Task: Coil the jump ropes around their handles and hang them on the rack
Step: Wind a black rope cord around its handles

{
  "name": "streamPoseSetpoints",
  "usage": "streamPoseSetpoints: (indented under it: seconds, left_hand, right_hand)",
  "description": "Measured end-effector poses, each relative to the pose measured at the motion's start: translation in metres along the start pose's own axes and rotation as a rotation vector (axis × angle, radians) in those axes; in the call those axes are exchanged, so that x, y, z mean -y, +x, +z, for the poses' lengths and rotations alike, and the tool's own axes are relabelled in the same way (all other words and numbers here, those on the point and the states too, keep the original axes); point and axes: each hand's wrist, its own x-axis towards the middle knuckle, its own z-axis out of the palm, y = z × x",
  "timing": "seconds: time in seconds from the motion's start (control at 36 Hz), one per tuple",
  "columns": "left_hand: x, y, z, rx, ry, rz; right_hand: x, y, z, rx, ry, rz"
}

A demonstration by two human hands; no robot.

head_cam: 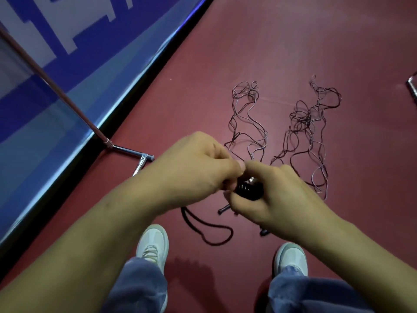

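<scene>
My right hand [277, 195] grips a black ribbed jump rope handle [249, 190] at mid-frame. My left hand [194, 166] meets it from the left, fingers curled and pinching at the handle's top end, where the thin rope is hidden. A dark cord loop [207, 229] hangs below my hands, down to the floor. Two loose jump ropes lie tangled on the red floor beyond: one [247, 123] straight ahead, another [309, 136] to its right. A second handle tip [223, 210] pokes out under my right hand.
A chrome rack foot and slanted pole [128, 151] stand at the left, beside a blue and white barrier panel [67, 64]. My two white shoes [153, 247] are below my hands. A metal object [413, 85] shows at the right edge.
</scene>
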Motion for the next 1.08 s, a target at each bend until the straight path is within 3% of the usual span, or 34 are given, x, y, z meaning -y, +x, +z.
streamPoseSetpoints:
  seconds: [0.08,0.28,0.56,0.67,0.86,0.94,1.08]
  left_hand:
    - [0.009,0.004,-0.011,-0.086,0.234,0.084]
    - [0.022,0.005,-0.026,0.006,0.121,0.19]
    - [0.038,0.012,-0.022,0.107,0.44,0.121]
    - [0.035,0.008,-0.019,0.132,0.083,0.183]
    - [0.024,-0.001,0.014,0.197,-0.682,0.114]
    - [0.02,-0.001,0.016,0.158,-0.67,0.122]
    - [0.023,0.0,0.017,-0.027,-0.35,0.115]
  right_hand:
    - [0.001,-0.003,0.003,0.12,0.117,-0.013]
    - [0.009,-0.009,-0.006,0.388,0.681,0.047]
    - [0.01,-0.014,-0.008,0.448,0.778,0.039]
    - [0.006,-0.014,-0.018,0.381,0.882,-0.003]
    - [-0.001,-0.006,-0.034,0.238,1.099,-0.039]
    - [-0.001,-0.005,-0.034,0.16,1.146,-0.013]
    - [-0.001,-0.008,-0.028,0.139,1.074,0.06]
